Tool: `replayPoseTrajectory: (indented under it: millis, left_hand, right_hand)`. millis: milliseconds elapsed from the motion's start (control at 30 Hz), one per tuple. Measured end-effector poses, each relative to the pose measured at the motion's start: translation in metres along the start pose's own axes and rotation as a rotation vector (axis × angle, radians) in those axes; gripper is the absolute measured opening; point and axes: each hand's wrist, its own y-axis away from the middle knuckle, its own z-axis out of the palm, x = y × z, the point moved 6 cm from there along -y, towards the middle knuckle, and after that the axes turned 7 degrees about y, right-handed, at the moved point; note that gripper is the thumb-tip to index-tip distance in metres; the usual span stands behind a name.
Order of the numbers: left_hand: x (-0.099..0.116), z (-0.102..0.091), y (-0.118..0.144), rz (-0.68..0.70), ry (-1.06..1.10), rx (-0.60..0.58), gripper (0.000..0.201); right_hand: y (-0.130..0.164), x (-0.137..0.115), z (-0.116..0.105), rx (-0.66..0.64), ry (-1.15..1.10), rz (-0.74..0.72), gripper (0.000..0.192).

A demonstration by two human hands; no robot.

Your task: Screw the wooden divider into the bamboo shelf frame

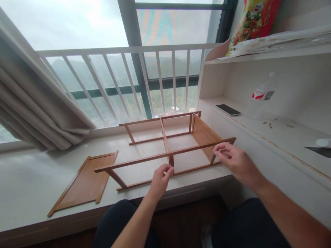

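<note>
A brown wooden frame [144, 157], with long rails joined by crosspieces, lies on its side on the white window ledge. One wooden panel [205, 132] is fitted between its rails at the right end. My left hand [160, 181] is closed, thumb against fingers, beside the middle crosspiece [165, 139]; whatever it pinches is hidden. Near the frame's right front corner, my right hand [234, 160] is also closed in a pinch, and anything between its fingertips is too small to name. A separate wooden panel [86, 181] rests flat left of the frame.
White railings [160, 79] and a window stand behind the ledge [23, 182]. A grey curtain [36, 93] hangs at left. On the right-hand shelf are a phone [228, 110], a clear bottle [260, 100] and several small brown pieces [270, 125]. A colourful bag [254, 22] sits above.
</note>
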Motion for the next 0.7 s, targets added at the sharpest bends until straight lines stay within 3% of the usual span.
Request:
replayPoseTrajectory:
  millis: [133, 267, 433, 533, 700]
  left_hand:
    - [-0.009, 0.028, 0.015, -0.118, 0.491, -0.048, 0.041]
    - [-0.025, 0.050, 0.029, -0.281, 0.785, -0.071, 0.052]
    - [-0.048, 0.056, 0.042, -0.422, 0.943, -0.024, 0.048]
    - [-0.058, 0.058, 0.050, -0.479, 1.003, 0.006, 0.042]
    - [-0.070, 0.066, 0.062, -0.611, 1.084, -0.042, 0.034]
  right_hand:
    - [0.035, -0.001, 0.100, -0.143, -0.164, -0.035, 0.025]
    - [0.055, 0.018, 0.156, -0.145, -0.257, 0.073, 0.026]
    - [0.079, 0.027, 0.190, -0.196, -0.243, 0.111, 0.024]
    - [0.092, 0.035, 0.198, -0.162, -0.203, 0.124, 0.022]
    - [0.106, 0.045, 0.203, -0.116, -0.147, 0.121, 0.018]
